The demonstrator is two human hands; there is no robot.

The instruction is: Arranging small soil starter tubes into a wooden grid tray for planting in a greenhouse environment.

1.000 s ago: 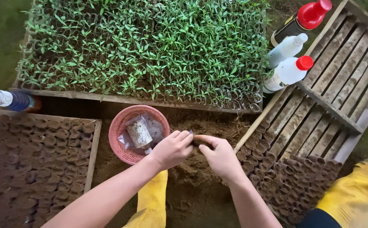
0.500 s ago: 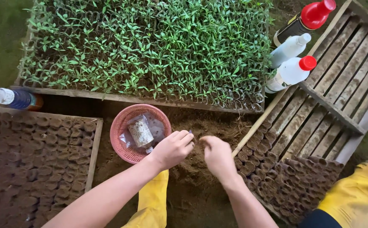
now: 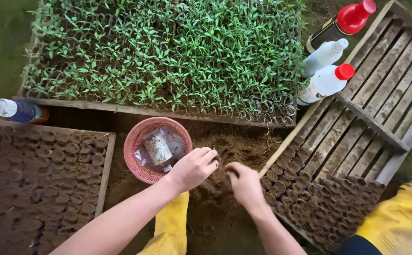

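My left hand hovers over a mound of loose brown soil, its fingers curled together beside the pink basket; whether they pinch anything is too small to tell. A little to the right, my right hand is closed around a small brown rolled pot, only its dark end showing. The two hands are a short gap apart. A round pink basket left of my left hand holds clear plastic packets.
A wooden tray of green seedlings fills the back. The tray of soil-filled pots lies left, a slatted crate with rows of pots right. Bottles stand at upper right, another bottle far left. Yellow boots below.
The hands, joined on the brown pot a second ago, have drawn apart. The right hand kept the pot and moved slightly down and right.
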